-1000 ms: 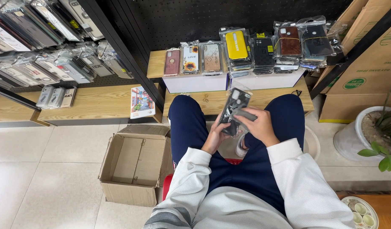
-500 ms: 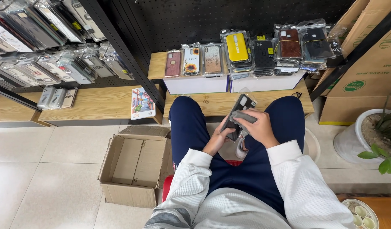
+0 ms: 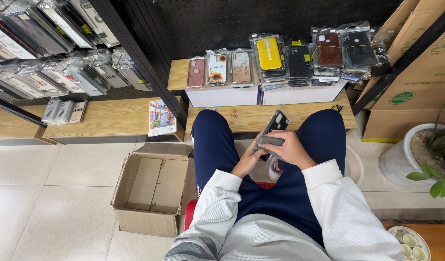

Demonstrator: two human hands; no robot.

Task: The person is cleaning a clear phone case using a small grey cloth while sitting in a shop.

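Head view: black phone case (image 3: pixel 275 123), glossy, in clear plastic sleeve, tilted up over lap between knees. Right hand (image 3: pixel 291 149) curled, pressing grey cloth (image 3: pixel 271 140) on case. Left hand (image 3: pixel 247 162) closed round case's lower end. Cardboard box (image 3: pixel 152 195) x1, matt brown, flaps open, on tiled floor at left. White boxes (image 3: pixel 222 96) x2 on wood shelf (image 3: pixel 246 117) w/ packaged cases: yellow case (image 3: pixel 269 53) x1, brown leather-look case (image 3: pixel 329 49) x1, sunflower-print case (image 3: pixel 217 69) x1

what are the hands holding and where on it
Both hands hold a dark phone case in a clear plastic sleeve at its lower end: right hand on top with a grey cloth, left hand beneath.
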